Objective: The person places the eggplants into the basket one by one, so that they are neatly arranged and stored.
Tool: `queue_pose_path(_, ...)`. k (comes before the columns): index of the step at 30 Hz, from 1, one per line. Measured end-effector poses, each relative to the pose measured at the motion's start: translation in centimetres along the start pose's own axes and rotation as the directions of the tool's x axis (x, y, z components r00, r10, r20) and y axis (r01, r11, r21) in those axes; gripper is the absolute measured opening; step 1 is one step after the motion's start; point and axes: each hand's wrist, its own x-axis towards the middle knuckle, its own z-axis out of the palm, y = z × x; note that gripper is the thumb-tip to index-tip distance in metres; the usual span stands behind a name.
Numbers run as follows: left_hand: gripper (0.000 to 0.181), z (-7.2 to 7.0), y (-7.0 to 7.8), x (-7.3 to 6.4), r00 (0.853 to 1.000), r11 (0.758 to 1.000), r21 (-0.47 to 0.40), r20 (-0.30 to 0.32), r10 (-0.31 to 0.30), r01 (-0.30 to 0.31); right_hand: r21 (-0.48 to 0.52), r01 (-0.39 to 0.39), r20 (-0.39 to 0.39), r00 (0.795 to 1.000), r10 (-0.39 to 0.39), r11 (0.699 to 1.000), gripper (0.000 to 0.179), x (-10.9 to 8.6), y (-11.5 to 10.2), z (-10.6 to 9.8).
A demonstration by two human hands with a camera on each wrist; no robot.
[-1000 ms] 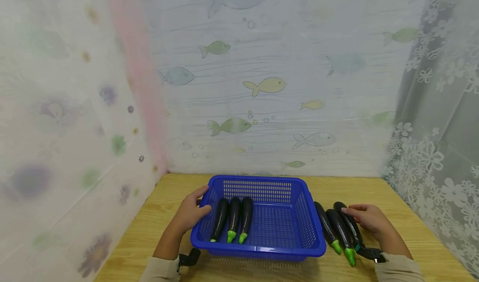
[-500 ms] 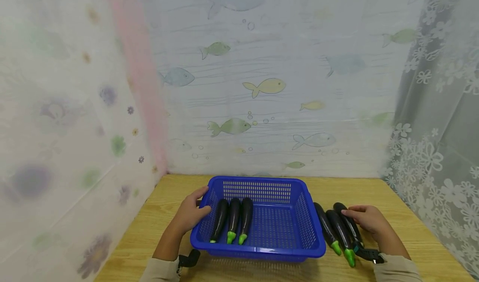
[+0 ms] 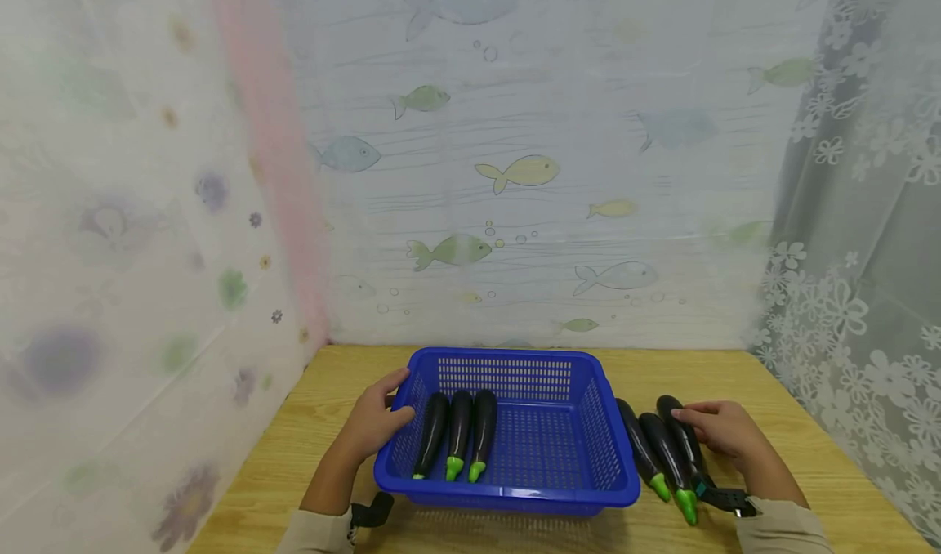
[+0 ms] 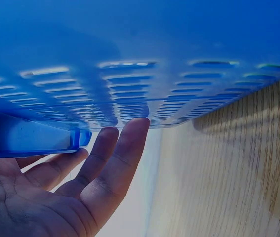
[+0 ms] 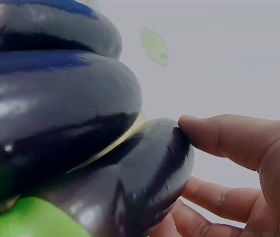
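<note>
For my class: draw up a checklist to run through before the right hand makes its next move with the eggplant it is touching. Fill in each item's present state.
1. Right hand on the rightmost eggplant: ok, at its blunt end.
2. Left hand on the blue basket: ok, at its left rim.
3. Room in the basket: ok, three eggplants lie towards the left, with bare floor on the right.
4. Nothing between the touched eggplant and the basket: not ok, two other eggplants lie there.
5. Grip firm enough to lift: cannot tell from still pictures.
</note>
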Motion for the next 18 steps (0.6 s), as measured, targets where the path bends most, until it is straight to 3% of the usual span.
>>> queue_pose_path(12,0.076,0.0,-0.3,0.2,1.0,1.0,-0.014,0.006,0.002,-0.002,0.155,-0.03,0.022,0.999,0.027,0.988,0.087,-0.6,-1.4,-0.8)
queue_pose_path(18,0.075,0.0,-0.2,0.1,1.0,1.0,-0.008,0.003,0.0,0.0,0.154,0.009,0.037,0.999,-0.015,0.988,0.089,-1.0,-2.5,-1.3)
